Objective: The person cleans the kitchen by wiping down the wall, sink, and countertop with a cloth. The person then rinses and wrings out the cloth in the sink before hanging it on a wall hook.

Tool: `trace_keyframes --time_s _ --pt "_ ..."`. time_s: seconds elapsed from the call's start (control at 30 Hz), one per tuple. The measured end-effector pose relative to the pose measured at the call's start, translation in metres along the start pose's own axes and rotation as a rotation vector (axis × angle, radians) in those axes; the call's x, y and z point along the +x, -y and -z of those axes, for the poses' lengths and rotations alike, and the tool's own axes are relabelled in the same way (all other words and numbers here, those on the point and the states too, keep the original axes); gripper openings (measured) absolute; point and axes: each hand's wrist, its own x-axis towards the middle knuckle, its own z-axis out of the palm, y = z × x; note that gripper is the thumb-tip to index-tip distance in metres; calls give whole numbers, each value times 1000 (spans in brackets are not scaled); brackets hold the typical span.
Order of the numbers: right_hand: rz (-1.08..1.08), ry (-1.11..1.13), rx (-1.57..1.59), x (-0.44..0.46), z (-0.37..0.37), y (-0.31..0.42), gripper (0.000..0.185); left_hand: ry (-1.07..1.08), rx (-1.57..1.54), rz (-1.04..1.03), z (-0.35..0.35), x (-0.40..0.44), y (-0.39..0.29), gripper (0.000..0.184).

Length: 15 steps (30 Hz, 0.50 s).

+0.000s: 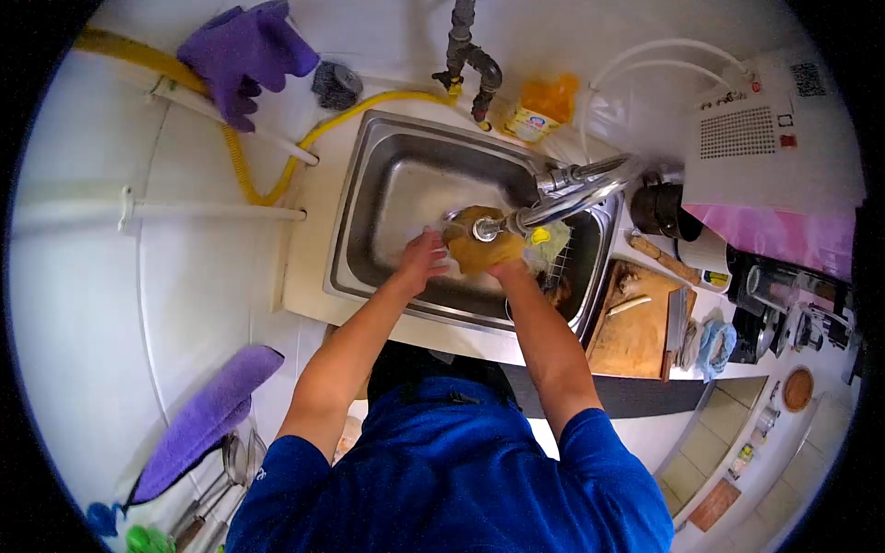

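Observation:
Over the steel sink [367,198], my right hand [509,268] grips the lower edge of a yellow-brown, roundish thing [498,252] directly below the faucet [564,198]. The faucet head hides part of this thing, and I cannot make out its exact kind. My left hand [424,260] is just to its left, fingers apart and nothing held in them. Whether its fingertips touch the thing is unclear. Beside it on the right, a pale green net-like cloth or sponge with a yellow piece [546,241] lies by a wire rack [559,267].
Purple gloves [244,51], a dark scrubber [336,85] and a yellow hose [241,166] are at the back left. An orange-yellow packet [540,109] stands behind the sink. To the right are a wooden cutting board [634,334], a cleaver [678,323] and a white water unit [774,129].

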Motion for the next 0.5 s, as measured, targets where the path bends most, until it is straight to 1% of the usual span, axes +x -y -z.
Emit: trace_keyframes --time_s 0.03,0.07,0.1,0.13,0.17,0.2,0.23,0.27,0.3,0.33,0.37,0.4,0.43,0.47,0.5 --pt "23 -12 -51 0 -1 -1 42 -48 -47 56 -9 2 -1 77" --pt "49 -32 -112 0 -2 -2 43 -38 -42 70 -21 -1 -7 77" --pt "39 -45 -112 3 -4 -6 43 -11 -88 143 -33 -7 -14 77" --pt "-233 -16 310 7 -7 -11 42 16 -137 212 -41 -11 -21 77" --pt "-499 14 733 12 -10 -18 41 23 -139 219 -41 4 -17 77" --pt "-503 8 728 13 -20 -34 41 103 -298 281 -39 29 -6 74" --pt "-191 -220 296 9 -34 -59 44 181 -460 341 -39 43 -1 72" --pt "127 -424 -143 1 -41 -73 47 184 -468 339 -42 46 -3 72" --pt "67 -232 -909 -15 -42 -14 41 234 -454 331 -41 50 -3 69" --pt "67 -226 -909 -21 -42 2 41 281 -436 325 -40 49 -4 66" --pt "-133 -254 -853 -24 -43 8 41 276 -437 325 -38 47 -4 66" --pt "-333 -278 -790 -29 -44 14 40 274 -380 355 -36 42 -3 61" --pt "-413 -161 -820 -28 -30 20 41 273 -323 380 -33 40 -5 57" --pt "-408 -158 -817 -25 -16 5 41 268 -321 377 -32 33 -8 57" --pt "-394 -268 -663 -21 -2 -28 42 172 -122 273 -32 22 -12 55"
